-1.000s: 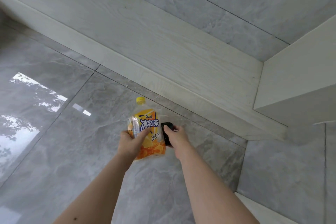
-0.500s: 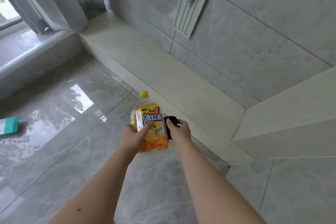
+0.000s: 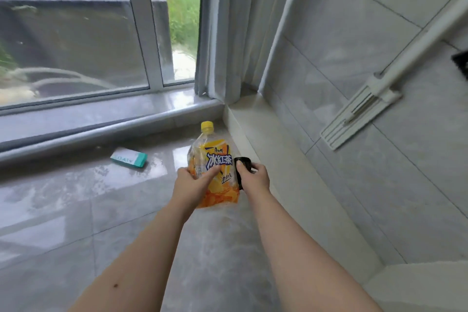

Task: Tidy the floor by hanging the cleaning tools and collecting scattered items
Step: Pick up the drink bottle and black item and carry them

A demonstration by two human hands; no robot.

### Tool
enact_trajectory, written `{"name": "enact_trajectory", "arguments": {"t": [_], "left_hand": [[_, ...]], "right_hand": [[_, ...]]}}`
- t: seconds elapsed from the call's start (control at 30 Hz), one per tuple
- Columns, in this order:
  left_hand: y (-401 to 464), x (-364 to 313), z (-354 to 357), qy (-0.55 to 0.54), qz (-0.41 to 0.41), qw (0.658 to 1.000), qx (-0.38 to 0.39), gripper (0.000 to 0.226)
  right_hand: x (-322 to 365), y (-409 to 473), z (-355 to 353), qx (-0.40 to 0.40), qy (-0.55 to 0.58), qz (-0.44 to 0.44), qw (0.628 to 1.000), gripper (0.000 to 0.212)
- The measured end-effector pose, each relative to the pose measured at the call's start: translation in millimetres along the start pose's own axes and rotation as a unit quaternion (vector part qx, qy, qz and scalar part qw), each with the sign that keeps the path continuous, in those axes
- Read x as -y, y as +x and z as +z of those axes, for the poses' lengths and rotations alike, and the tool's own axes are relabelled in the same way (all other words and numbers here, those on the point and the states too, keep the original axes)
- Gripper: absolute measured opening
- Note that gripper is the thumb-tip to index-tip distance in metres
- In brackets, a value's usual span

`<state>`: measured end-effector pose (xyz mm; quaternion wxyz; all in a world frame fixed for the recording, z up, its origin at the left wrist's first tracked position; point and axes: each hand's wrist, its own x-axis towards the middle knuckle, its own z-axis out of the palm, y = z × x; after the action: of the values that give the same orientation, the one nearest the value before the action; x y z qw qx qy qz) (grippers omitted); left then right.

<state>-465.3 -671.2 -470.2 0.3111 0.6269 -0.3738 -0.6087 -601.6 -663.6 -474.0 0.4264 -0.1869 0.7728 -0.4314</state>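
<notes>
With the left hand wrapped round the bottle and the right hand clamped on a small black thing, both carried above the floor, free some fingers before reaching for the teal packet near the window ledge.

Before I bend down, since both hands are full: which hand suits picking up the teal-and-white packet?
Probably the left hand: the packet lies on its side, though it first must release the iced tea bottle. The right hand grips a small black object, farther away.

Glossy tiled floor; clear plastic bottle; cloth curtain.
</notes>
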Motion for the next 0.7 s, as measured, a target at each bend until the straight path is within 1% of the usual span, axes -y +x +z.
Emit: {"name": "enact_trajectory", "arguments": {"t": [0.1, 0.2, 0.3, 0.4, 0.43, 0.53, 0.6, 0.7], "left_hand": [[-11, -19, -63, -0.026, 0.010, 0.999, -0.039, 0.073], [-29, -24, -136, -0.062, 0.025, 0.992, -0.106, 0.075], [-58, -13, -222, -0.092, 0.025, 0.981, -0.170, 0.074], [-100, 13, -318, -0.122, 0.019, 0.967, -0.223, 0.077], [-111, 18, -338, -0.124, 0.017, 0.965, -0.229, 0.077], [-166, 48, -429, -0.146, 0.013, 0.949, -0.278, 0.078], [-213, 72, -489, -0.168, 0.011, 0.932, -0.321, 0.077], [-283, 102, -555, -0.189, 0.015, 0.903, -0.385, 0.076]], "right_hand": [[29, -40, 50, 0.047, -0.011, -0.035, 0.998, 0.042], [46, -90, 109, 0.109, -0.010, -0.060, 0.992, 0.038], [49, -155, 175, 0.172, -0.029, -0.079, 0.981, 0.039], [35, -235, 239, 0.236, -0.056, -0.095, 0.966, 0.041], [30, -251, 252, 0.251, -0.057, -0.098, 0.961, 0.039], [9, -340, 307, 0.320, -0.082, -0.103, 0.938, 0.031], [-9, -410, 340, 0.353, -0.105, -0.115, 0.923, 0.033], [-37, -501, 378, 0.390, -0.132, -0.125, 0.903, 0.030]]}}
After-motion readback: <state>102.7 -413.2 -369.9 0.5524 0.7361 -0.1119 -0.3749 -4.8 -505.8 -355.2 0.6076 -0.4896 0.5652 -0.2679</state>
